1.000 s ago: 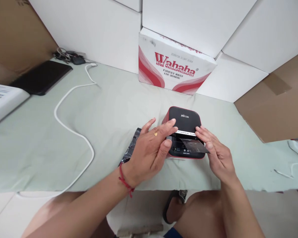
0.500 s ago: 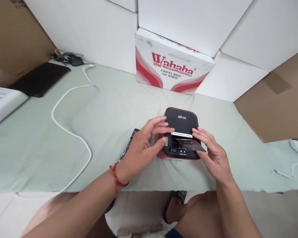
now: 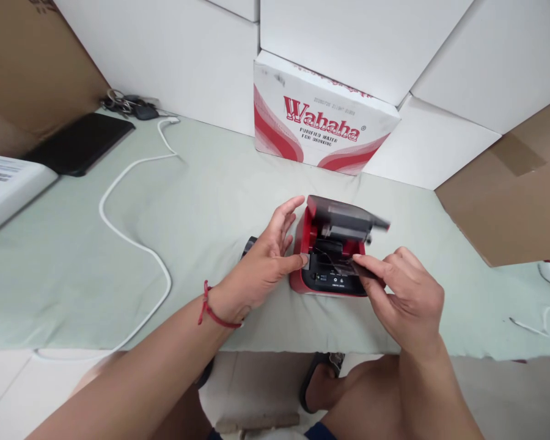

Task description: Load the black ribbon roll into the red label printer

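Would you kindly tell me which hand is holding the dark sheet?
The right hand, which pinches the dark sheet; the left hand, marked out by a red bracelet, holds no sheet, its thumb at the device.

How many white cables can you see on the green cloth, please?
2: a long cable winding across the cloth left of the left hand, and a second cable at far right, running out of frame. More may be hidden.
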The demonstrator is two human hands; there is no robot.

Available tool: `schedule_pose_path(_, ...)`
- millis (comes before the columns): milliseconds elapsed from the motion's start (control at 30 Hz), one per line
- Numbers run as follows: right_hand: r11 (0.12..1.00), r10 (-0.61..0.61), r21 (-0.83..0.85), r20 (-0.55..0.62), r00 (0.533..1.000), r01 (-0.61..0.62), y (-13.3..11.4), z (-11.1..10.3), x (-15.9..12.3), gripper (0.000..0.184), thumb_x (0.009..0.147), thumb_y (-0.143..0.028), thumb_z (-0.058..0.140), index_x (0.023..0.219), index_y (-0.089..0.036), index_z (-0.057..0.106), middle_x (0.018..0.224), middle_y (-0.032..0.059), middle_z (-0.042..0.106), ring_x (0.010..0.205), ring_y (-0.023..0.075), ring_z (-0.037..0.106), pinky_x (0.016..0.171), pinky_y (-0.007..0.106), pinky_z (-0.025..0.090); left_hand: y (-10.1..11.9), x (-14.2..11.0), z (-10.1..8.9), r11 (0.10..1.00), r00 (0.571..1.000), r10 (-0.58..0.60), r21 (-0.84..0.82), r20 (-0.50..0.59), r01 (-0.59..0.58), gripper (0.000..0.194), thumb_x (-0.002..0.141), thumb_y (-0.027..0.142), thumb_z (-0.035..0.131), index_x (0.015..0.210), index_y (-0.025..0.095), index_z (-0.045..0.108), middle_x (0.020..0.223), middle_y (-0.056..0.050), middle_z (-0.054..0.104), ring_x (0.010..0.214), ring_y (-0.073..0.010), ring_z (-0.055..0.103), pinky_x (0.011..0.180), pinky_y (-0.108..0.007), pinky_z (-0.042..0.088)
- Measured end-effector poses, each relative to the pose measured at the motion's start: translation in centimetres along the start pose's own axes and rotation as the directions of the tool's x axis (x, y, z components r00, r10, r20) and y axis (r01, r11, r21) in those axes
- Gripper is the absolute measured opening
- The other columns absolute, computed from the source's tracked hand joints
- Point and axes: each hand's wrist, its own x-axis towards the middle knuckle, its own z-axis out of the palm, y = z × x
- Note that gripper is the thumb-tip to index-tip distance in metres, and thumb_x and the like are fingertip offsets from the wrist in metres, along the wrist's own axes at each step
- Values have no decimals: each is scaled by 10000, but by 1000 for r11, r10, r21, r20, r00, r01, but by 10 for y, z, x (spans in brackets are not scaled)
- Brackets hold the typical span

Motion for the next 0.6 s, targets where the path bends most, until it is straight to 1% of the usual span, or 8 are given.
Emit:
schedule_pose_path(67,1000,18,17,36,999,-18,2,3,0,275,973,-57,667,1178,-206,772,678,-19,578,652,163,454,582,304,400,-2,1,0,999,999,36,17,-3,-36,832,801,205,745,1550,389,435,1798,-3,314,1713,-280,176,1383,-605,192)
schedule_pose_path(167,986,109,122,58,992,-116,7,9,4,256,1007,-121,643,1172,-236,801,740,-1,695,643,158,547,595,309,459,-2,2,-2,999,999,31,-19,8,-31,619,813,201,765,1392,297,569,1633,-84,553,1569,-286,486,1324,-560,378)
schedule_pose_path(267,926,297,252,-25,955,-281,8,15,14,186,1027,-239,676,1118,-279,834,734,-17,729,621,152,618,612,318,514,6,2,-7,999,998,34,20,-52,-33,417,857,262,768,1247,223,627,1449,-127,689,1400,-282,641,1259,-522,467)
schedule_pose_path(333,885,404,303,-125,906,-353,7,16,23,151,1006,-308,719,1082,-288,848,728,-23,733,631,156,653,643,330,551,16,1,-15,988,986,103,131,-129,-86,325,899,307,729,1193,208,636,1339,-122,737,1329,-278,677,1233,-512,480)
schedule_pose_path(433,870,484,297,-359,798,-394,8,6,37,124,931,-355,799,891,-249,850,676,-21,709,591,150,624,589,321,515,29,1,-32,891,971,179,443,-157,-93,308,908,342,676,1189,219,653,1275,-101,751,1266,-304,687,1172,-520,502)
schedule_pose_path(467,874,486,284,-463,741,-395,10,0,40,173,898,-364,827,786,-232,827,624,-22,675,556,145,591,548,317,474,30,2,-39,830,978,153,555,-145,-47,328,905,358,660,1205,227,661,1300,-100,743,1252,-320,685,1143,-528,512)
schedule_pose_path(533,887,457,276,-642,615,-370,19,-16,45,291,827,-349,870,606,-211,741,528,-27,600,489,140,534,500,324,410,28,4,-53,686,993,30,725,-114,62,408,890,395,634,1256,219,666,1338,-124,726,1198,-351,692,1068,-541,539)
schedule_pose_path(600,891,446,298,-719,534,-343,32,-32,44,343,780,-302,878,527,-208,665,495,-27,578,454,144,520,491,341,404,21,6,-66,538,994,-80,836,-74,106,474,863,428,626,1265,183,683,1293,-160,727,1164,-379,688,1019,-543,546)
